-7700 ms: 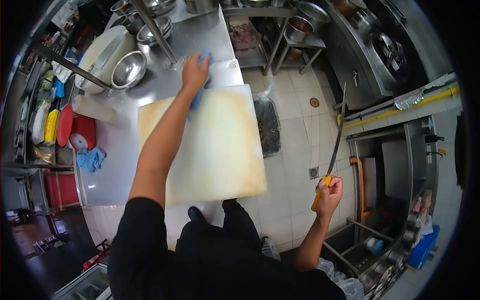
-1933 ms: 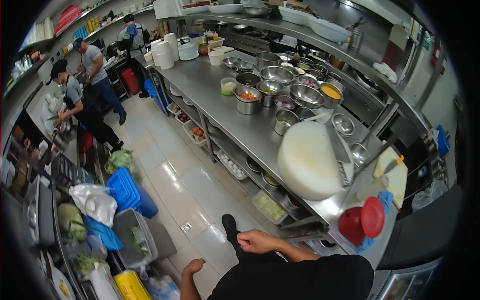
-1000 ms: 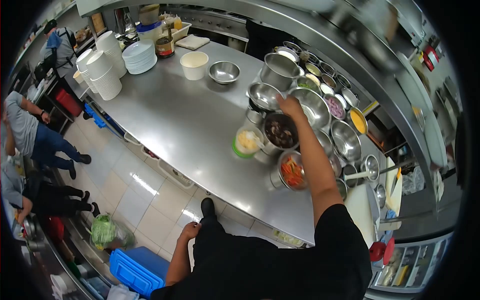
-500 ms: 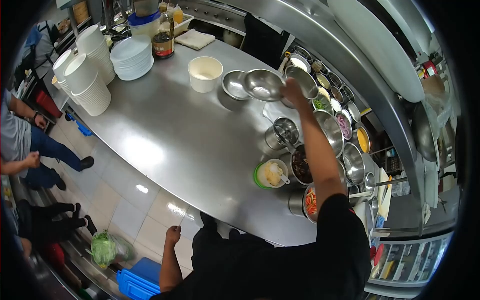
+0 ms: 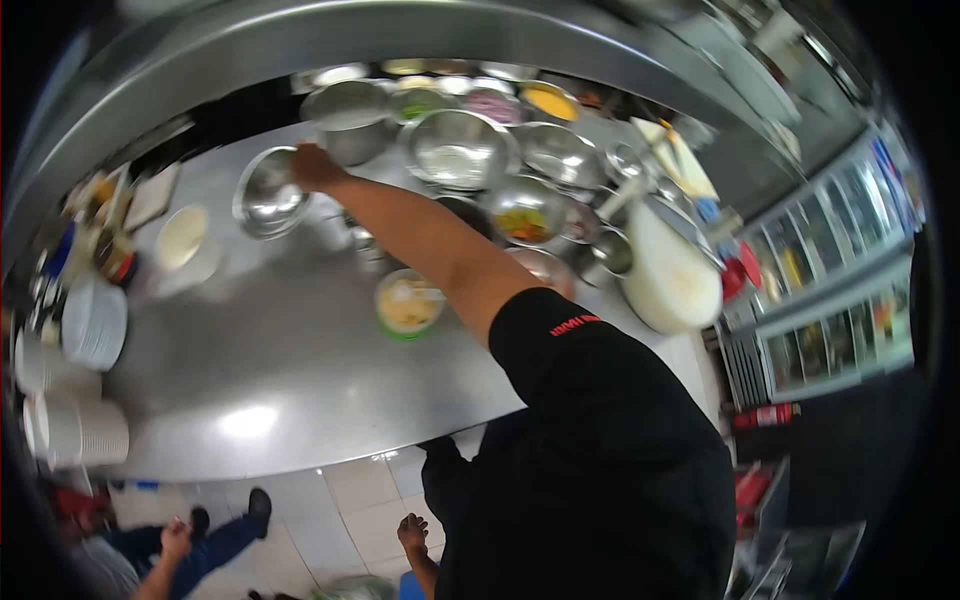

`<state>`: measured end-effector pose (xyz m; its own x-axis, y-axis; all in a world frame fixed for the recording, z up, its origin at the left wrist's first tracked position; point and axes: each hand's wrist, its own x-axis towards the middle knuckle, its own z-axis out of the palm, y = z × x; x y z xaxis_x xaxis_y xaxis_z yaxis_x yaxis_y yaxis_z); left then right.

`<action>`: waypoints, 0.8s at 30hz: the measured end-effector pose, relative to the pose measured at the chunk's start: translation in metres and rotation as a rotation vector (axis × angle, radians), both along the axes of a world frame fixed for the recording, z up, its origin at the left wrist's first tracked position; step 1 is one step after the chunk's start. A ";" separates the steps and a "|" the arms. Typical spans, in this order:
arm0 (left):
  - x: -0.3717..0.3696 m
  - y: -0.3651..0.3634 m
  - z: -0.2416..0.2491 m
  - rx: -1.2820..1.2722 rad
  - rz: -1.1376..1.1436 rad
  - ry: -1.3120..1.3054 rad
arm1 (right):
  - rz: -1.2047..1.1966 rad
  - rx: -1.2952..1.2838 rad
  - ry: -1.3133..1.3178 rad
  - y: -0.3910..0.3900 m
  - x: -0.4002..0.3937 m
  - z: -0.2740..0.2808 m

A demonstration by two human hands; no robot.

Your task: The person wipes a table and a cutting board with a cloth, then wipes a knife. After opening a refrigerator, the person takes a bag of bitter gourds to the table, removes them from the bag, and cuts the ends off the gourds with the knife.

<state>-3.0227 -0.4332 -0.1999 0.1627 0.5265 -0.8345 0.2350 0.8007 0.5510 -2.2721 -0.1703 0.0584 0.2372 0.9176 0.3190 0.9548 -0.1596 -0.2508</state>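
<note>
My right hand (image 5: 316, 168) reaches across the steel counter and grips the rim of a shiny metal mixing bowl (image 5: 268, 200), which is tilted with its inside facing me. A large steel pot (image 5: 350, 112) stands just beyond that hand. Under my forearm are some metal containers, partly hidden. Nearer to me sits a green-based tub (image 5: 408, 303) of pale yellow food with a white scoop in it. My left hand (image 5: 412, 532) hangs low beside my body, off the counter, its fingers curled and seemingly holding nothing.
Several metal bowls (image 5: 459, 150) crowd the right back, one with chopped vegetables (image 5: 524, 224). A white paper tub (image 5: 183, 240) stands to the left, with stacked white lids (image 5: 95, 325) and tubs (image 5: 85, 430). A steel shelf (image 5: 400, 40) overhangs the back. Another person's hand (image 5: 176, 540) is below left.
My view has swung to the right. The metal bowl is still in my right hand and is now tilted more steeply. My left hand stays low at my side.
</note>
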 end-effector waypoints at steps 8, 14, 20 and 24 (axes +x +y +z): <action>0.241 -0.246 -0.071 -0.030 -0.266 0.141 | -0.176 0.015 -0.323 -0.245 0.189 0.169; 0.304 -0.246 -0.015 0.030 -0.079 0.094 | -0.539 -0.106 -0.645 -0.513 0.378 0.198; 0.349 -0.326 -0.001 0.005 -0.071 0.188 | -1.252 0.096 0.170 -0.698 0.480 0.171; 0.376 -0.377 0.022 -0.022 -0.412 0.184 | -1.354 0.173 0.535 -0.753 0.512 0.152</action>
